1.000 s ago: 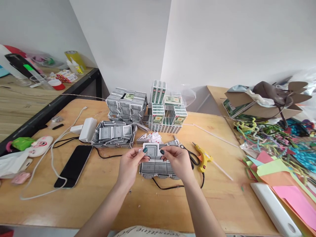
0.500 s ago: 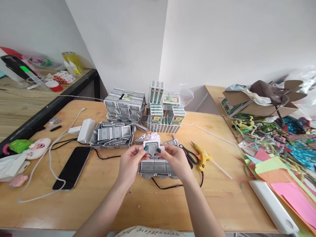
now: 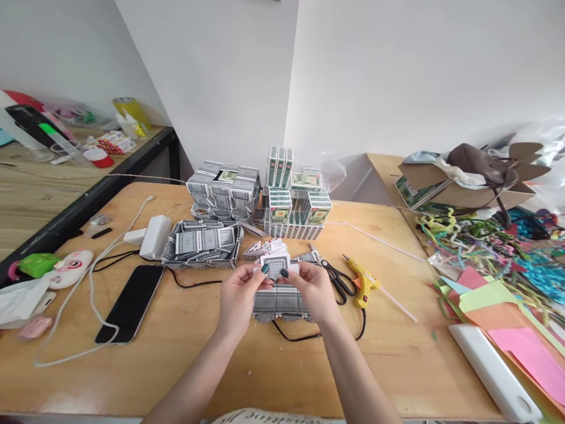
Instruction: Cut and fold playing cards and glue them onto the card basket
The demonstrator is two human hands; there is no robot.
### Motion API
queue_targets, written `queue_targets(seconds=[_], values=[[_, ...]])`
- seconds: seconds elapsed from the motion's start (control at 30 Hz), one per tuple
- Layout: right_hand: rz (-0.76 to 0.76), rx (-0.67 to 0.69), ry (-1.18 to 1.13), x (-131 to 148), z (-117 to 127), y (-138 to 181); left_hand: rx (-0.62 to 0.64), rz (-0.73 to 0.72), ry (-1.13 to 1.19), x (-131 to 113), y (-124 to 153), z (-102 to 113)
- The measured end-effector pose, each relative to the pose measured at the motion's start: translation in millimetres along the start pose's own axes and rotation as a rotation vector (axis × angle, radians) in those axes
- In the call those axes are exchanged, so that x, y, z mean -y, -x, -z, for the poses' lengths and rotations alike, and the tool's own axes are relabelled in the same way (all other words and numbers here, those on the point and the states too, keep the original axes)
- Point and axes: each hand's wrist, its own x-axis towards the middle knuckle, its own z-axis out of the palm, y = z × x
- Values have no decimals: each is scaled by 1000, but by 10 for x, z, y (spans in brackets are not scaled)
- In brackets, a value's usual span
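Between my two hands is a grey-patterned playing card point(image 3: 276, 267), its white edges showing at both sides. My left hand point(image 3: 239, 291) pinches its left side and my right hand point(image 3: 315, 287) its right side, thumbs on top. Whether more than one card is in the grip I cannot tell. Below the held card lies a block of joined playing cards point(image 3: 277, 301), partly covered by my hands. Loose cards point(image 3: 271, 246) lie just beyond my fingers. Black scissors point(image 3: 339, 281) and a yellow glue gun point(image 3: 364, 285) rest right of my right hand.
Behind stand a card-covered box point(image 3: 223, 191), an open box of folded cards point(image 3: 203, 242) and stacked card packs point(image 3: 295, 194). A phone point(image 3: 130, 303), white cable and charger point(image 3: 155, 237) lie left. Coloured paper point(image 3: 507, 300), pipe cleaners point(image 3: 481, 241) and a white tool point(image 3: 494, 371) are right.
The held card now looks tilted or folded, with less of its length showing. My hands have shifted slightly right and down in view and keep their pinch.
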Motion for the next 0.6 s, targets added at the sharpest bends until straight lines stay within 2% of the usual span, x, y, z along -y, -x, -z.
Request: queue_targets(seconds=[0.17,0.4,0.53,0.6], values=[[-58,-7,2,-33,46,-16,4,-4,-6,16,8,1],[-112,139,-101,7,133,-20,-9,-3,95,9,-23,-16],[-101,39,-151,-47,87,-36,12,36,99,43,14,-38],[-81,-36,-186,-74,72,-53,70,70,56,60,50,-27]])
